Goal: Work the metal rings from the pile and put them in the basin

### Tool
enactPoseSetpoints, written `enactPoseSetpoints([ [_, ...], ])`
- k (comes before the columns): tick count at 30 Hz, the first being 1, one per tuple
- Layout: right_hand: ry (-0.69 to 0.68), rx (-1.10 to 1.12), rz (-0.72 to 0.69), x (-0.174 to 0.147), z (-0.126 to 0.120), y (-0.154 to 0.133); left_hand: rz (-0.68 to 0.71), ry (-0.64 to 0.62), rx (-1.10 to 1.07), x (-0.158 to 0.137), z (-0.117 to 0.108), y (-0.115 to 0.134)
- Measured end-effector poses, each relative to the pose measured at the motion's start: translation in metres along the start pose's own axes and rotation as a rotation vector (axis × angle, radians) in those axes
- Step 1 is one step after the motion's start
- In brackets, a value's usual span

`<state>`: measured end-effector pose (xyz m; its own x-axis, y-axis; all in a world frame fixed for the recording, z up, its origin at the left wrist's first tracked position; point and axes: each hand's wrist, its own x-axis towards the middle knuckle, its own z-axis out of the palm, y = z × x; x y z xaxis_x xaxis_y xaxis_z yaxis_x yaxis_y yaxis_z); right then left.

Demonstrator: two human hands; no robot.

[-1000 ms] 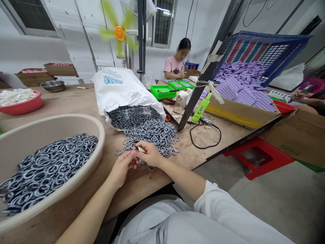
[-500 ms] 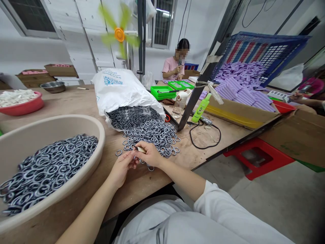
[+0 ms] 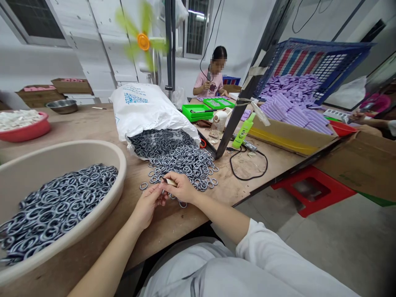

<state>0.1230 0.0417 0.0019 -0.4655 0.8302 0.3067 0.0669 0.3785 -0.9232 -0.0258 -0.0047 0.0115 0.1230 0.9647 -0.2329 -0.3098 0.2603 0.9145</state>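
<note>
In the head view my hands meet over the wooden table, just in front of a spilled pile of grey rings point(image 3: 188, 163). My right hand point(image 3: 182, 187) is closed around a small knife point(image 3: 170, 182) with a pale handle; its short dark end points left. My left hand point(image 3: 150, 202) is pinched shut at the right fingertips, on what looks like one grey ring, mostly hidden by the fingers. The rings spill from the mouth of a white sack point(image 3: 145, 111) lying on its side. Left of my hands stands a large beige basin point(image 3: 122, 173) with many similar rings.
A dark metal post point(image 3: 230, 123) slants up beside the pile. Near it are a green bottle point(image 3: 243, 132), a looped black cable point(image 3: 266, 165) and green trays point(image 3: 194, 113). Purple pieces point(image 3: 293, 111) fill a box at right. A co-worker point(image 3: 213, 76) sits across; a fan point(image 3: 143, 41) spins.
The view has shifted slightly, moving the scene a little left. My hands stay together in nearly the same pose. The co-worker's head and hands have moved a little.
</note>
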Motion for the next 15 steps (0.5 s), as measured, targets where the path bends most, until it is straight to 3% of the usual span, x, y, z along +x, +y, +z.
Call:
enactPoseSetpoints([
  [15, -0.001, 0.022, 0.001, -0.0009, -0.0003, 0.0038, 0.020, 0.000, -0.018, 0.0017, -0.0002, -0.0014],
])
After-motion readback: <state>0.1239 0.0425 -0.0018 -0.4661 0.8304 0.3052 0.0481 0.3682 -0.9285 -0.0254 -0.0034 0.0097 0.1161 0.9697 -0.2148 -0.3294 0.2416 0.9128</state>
